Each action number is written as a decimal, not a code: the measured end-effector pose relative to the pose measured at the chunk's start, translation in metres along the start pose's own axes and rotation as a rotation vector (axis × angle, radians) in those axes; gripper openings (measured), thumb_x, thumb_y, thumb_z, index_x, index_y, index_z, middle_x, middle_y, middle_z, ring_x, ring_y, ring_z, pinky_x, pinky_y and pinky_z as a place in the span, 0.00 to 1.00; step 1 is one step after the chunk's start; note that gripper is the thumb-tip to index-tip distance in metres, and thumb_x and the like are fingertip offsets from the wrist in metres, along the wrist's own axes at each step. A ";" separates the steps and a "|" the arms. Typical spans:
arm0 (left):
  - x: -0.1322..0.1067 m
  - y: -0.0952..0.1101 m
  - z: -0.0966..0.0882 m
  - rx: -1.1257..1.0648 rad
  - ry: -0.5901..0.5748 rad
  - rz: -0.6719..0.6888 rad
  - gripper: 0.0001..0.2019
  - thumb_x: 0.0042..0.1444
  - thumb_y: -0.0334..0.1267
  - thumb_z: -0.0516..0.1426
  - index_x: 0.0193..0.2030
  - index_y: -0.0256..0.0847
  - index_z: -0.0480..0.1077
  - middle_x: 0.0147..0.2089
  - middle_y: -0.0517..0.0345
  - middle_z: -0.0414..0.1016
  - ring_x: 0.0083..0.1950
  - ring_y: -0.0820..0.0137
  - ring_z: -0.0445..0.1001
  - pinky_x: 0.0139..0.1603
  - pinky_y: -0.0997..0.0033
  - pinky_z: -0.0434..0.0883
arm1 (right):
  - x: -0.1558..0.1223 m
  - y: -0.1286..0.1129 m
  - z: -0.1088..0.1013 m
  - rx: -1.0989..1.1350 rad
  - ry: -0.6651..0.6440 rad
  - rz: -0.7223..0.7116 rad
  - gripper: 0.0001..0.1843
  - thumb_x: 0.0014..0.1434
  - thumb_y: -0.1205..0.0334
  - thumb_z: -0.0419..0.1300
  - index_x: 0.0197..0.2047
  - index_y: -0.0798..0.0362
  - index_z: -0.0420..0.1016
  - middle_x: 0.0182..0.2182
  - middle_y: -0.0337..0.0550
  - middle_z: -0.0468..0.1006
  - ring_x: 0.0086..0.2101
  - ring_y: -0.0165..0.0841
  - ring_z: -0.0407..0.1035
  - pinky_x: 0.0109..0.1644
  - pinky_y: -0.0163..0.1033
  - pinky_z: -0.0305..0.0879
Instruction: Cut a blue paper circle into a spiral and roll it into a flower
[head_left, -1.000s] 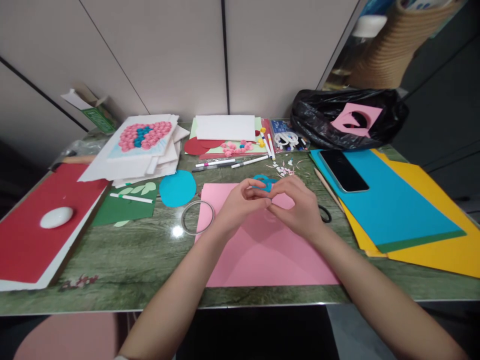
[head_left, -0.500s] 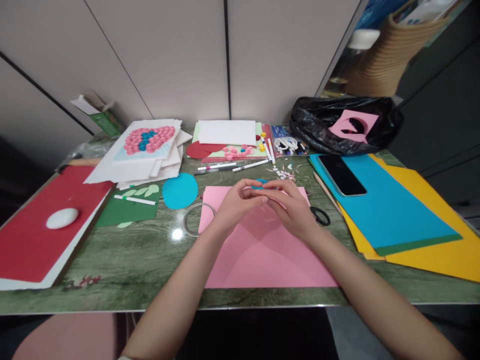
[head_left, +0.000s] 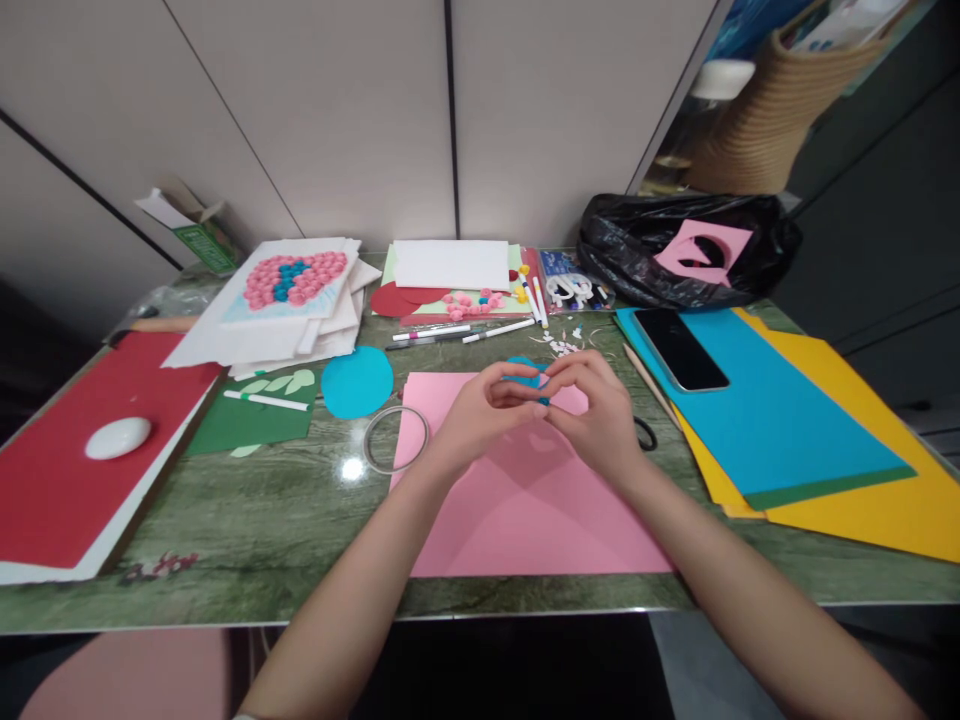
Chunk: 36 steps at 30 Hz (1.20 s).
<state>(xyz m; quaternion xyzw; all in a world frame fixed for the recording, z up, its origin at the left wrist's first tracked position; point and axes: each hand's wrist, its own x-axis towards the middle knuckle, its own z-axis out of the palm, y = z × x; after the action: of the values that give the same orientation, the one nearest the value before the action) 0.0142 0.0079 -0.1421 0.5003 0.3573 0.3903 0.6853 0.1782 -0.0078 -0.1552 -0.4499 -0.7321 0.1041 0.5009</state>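
Far out to the left of the hands, a matte red card sheet (head_left: 52, 480) lies flat on the glossy green marbled desk (head_left: 262, 530). A smooth white oval object (head_left: 118, 437) rests on it. Nearer in, a dark green paper sheet (head_left: 247, 425) carries pale leaf cut-outs and a white marker pen (head_left: 266, 400). Beyond it sits a loose stack of white paper (head_left: 255, 335) topped with a bumpy heart of pink and blue paper balls (head_left: 295, 277). Just left of the left hand lie a flat blue paper circle (head_left: 358, 381) and a thin clear ring (head_left: 395, 437). The ring overlaps the edge of a large pink paper sheet (head_left: 525, 510) that spreads under both hands.

The left hand (head_left: 480, 415) is curled narrow, with thumb and fingertips pinched on a small blue paper scrap (head_left: 531, 374). The right hand (head_left: 600, 415) is curled the same way. Its fingertips meet the left's and grip the same scrap, which sits between the two hands over the pink sheet's far edge.

Just right of the right hand, a black scissors handle (head_left: 646, 434) peeks out. Farther right, a glossy black phone (head_left: 681, 348) lies on a smooth blue card sheet (head_left: 787, 420), which lies over yellow card sheets (head_left: 862, 480). Beyond these slumps a crinkled black plastic bag (head_left: 637, 260) bearing a pink sheet with cut-out holes (head_left: 701, 250).
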 end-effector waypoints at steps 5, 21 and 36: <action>-0.001 0.000 0.001 -0.026 -0.016 -0.003 0.18 0.43 0.35 0.67 0.43 0.42 0.71 0.36 0.57 0.78 0.39 0.69 0.76 0.43 0.66 0.70 | 0.000 -0.003 0.001 -0.011 -0.007 -0.019 0.09 0.53 0.66 0.65 0.29 0.48 0.67 0.35 0.41 0.70 0.39 0.37 0.68 0.44 0.46 0.66; 0.003 -0.002 -0.017 0.022 -0.004 0.063 0.16 0.47 0.29 0.62 0.45 0.42 0.72 0.34 0.60 0.74 0.37 0.72 0.72 0.44 0.70 0.66 | -0.002 0.001 0.002 -0.036 -0.137 -0.043 0.12 0.60 0.67 0.59 0.44 0.42 0.77 0.41 0.44 0.71 0.44 0.38 0.68 0.47 0.48 0.67; 0.003 -0.006 -0.009 -0.007 0.071 0.030 0.16 0.49 0.37 0.64 0.46 0.43 0.71 0.36 0.59 0.76 0.39 0.71 0.73 0.46 0.69 0.66 | -0.002 0.001 0.005 -0.046 -0.058 -0.024 0.09 0.59 0.67 0.59 0.40 0.43 0.77 0.39 0.43 0.72 0.42 0.37 0.69 0.47 0.48 0.67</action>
<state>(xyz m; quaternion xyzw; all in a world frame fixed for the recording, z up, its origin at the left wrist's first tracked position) 0.0086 0.0128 -0.1502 0.4893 0.3724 0.4194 0.6678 0.1748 -0.0078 -0.1593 -0.4493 -0.7537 0.0943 0.4703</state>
